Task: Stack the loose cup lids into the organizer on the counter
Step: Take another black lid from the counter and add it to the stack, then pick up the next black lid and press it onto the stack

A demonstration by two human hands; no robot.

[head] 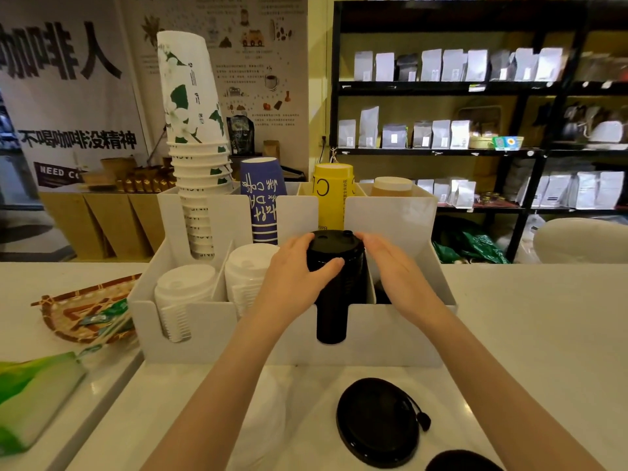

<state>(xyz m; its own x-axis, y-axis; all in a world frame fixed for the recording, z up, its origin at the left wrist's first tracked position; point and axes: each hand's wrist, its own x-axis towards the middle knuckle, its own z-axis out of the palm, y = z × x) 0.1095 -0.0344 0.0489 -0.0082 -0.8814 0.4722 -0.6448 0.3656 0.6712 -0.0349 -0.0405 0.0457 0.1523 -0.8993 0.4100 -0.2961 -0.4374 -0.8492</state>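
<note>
black lid stack [334, 266] stands in organizer [390, 334] third front slot; left hand [299, 277] grips its top, right hand [394, 270] open, flat beside it. loose black lid [377, 423] lies near on white counter [526, 317]. far right, dark shelving [441, 90] with pouches.

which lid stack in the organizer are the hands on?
The black lid stack, third front slot from the left. The left hand grips it; the right hand flanks it. The two white lid stacks to its left are untouched.
</note>
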